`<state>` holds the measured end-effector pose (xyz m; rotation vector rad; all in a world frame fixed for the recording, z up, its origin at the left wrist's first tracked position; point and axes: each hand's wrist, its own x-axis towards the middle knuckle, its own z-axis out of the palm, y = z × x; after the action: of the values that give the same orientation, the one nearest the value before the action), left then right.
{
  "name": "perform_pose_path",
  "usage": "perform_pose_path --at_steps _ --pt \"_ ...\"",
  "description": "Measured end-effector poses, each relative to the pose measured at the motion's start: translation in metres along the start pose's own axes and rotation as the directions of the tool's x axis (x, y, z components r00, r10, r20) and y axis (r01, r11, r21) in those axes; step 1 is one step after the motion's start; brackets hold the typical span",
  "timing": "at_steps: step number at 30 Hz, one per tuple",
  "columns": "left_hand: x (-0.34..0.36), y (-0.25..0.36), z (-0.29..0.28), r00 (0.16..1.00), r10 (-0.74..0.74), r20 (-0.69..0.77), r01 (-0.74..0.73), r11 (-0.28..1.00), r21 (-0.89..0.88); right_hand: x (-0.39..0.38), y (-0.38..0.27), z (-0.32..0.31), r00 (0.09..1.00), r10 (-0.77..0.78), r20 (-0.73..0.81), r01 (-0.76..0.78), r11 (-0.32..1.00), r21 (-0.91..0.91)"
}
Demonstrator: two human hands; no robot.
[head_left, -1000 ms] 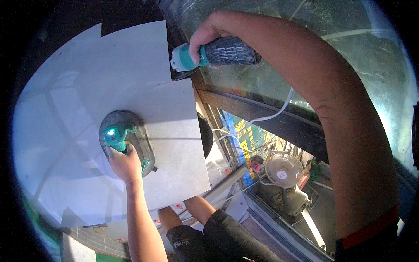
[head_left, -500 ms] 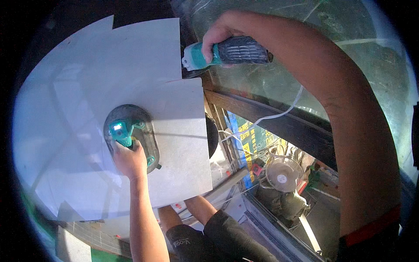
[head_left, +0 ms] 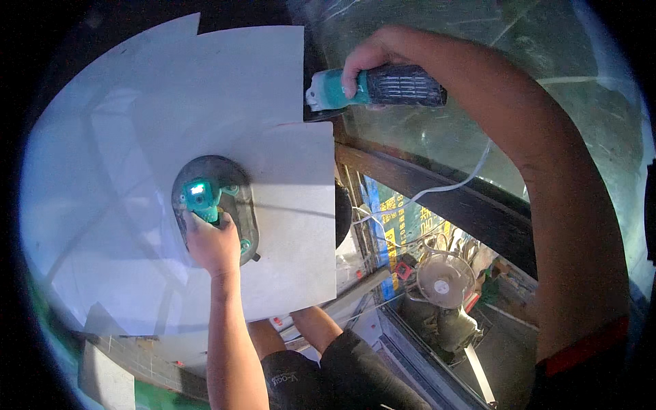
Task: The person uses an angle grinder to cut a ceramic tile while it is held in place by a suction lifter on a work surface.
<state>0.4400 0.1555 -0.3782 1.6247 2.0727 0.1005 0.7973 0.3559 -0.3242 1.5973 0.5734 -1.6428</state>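
My left hand (head_left: 213,240) is closed round the grip of a green and black suction lifter (head_left: 247,205), whose small display is lit. Its oval black pad lies against a large white tile (head_left: 294,266). At the upper right, my right hand (head_left: 369,58) grips the green front part of an angle grinder (head_left: 406,85) with a dark slotted body. The grinder's head sits at the stepped notch in the tile's right edge. Most of its dark disc is hidden beneath the head and beside the tile.
A white cord (head_left: 454,184) trails down from the right arm past a dark beam (head_left: 437,184). Below the beam are a round fan-like thing (head_left: 445,280), a blue and yellow printed board (head_left: 393,239) and metal rails (head_left: 437,362). Greenish glass (head_left: 574,116) fills the upper right.
Tile, suction lifter and grinder all appear shifted somewhat to the right in view, the grinder also slightly lower. Both hands keep their holds, and the grinder stays at the notch.
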Motion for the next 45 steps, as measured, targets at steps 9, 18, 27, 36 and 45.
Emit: perform_pose_path --at_steps 9,18,27,36,45 --pt "0.0 0.005 -0.005 1.0 -0.021 0.013 0.021 1.0 0.004 -0.007 -0.006 0.001 1.0 0.006 -0.003 -0.006 1.0 -0.019" --pt "0.0 0.007 -0.007 0.999 -0.035 0.017 0.036 0.999 -0.008 -0.001 -0.01 -0.008 0.996 0.063 0.063 -0.06 0.997 -0.056" --pt "0.0 0.004 -0.006 1.0 -0.011 0.005 0.011 1.0 -0.007 -0.01 -0.013 -0.003 0.998 0.043 -0.05 -0.047 0.995 -0.093" --pt "-0.001 0.005 -0.006 1.0 -0.014 0.014 0.014 1.0 -0.026 -0.003 -0.012 -0.005 0.999 0.042 0.032 -0.04 0.997 -0.062" --pt "0.003 0.005 -0.008 0.997 -0.053 0.065 0.053 0.999 -0.003 0.0 -0.018 -0.009 0.996 0.091 0.013 -0.087 0.982 -0.167"
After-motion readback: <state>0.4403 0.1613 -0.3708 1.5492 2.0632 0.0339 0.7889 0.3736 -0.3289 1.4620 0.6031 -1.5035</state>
